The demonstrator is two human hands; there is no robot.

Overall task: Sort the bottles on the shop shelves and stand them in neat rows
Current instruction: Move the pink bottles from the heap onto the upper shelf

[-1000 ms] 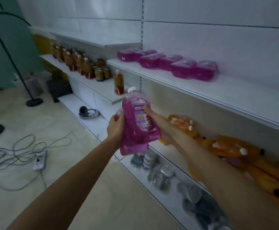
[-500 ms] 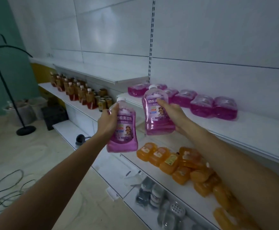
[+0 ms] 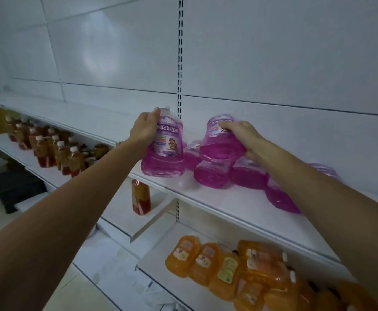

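Note:
My left hand grips the neck of a purple bottle that stands upright at the left end of the upper white shelf. My right hand holds a second purple bottle, tilted, above several purple bottles lying on their sides on that shelf. More purple bottles lie to the right, partly hidden by my right arm.
Orange bottles lie in a heap on the shelf below. Brown drink bottles stand in rows on the shelf to the left, and one red-brown bottle stands alone under the upper shelf. White back panels rise behind.
Both hands have lifted the two purple bottles up to the upper shelf. The left bottle now stands at the shelf's left end; the right one hangs over the lying bottles.

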